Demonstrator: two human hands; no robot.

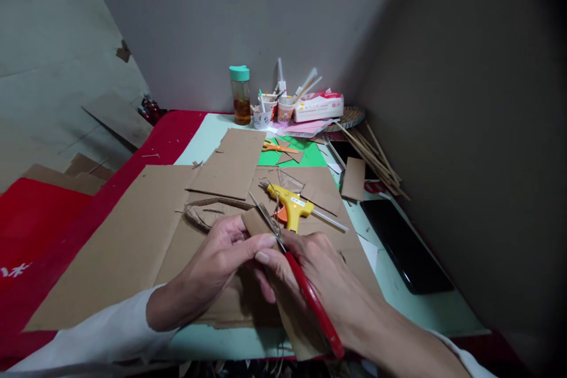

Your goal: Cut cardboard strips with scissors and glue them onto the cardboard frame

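My left hand [212, 263] pinches a small piece of brown cardboard [256, 221] between thumb and fingers. My right hand [325, 274] is closed around red-handled scissors [310, 295], whose metal blades [264, 215] lie along the edge of that cardboard piece. Both hands hover over a large sheet of cardboard [119, 248] on the table. A yellow glue gun [290, 204] lies just beyond the blades.
A second cardboard panel [230, 162] lies further back, by green paper [310, 156] with orange scissors [277, 146]. A bottle [240, 94], cups of tools [270, 109], a tissue box [319, 106], wooden sticks [374, 159] and a dark phone [405, 245] sit around. Walls close in right.
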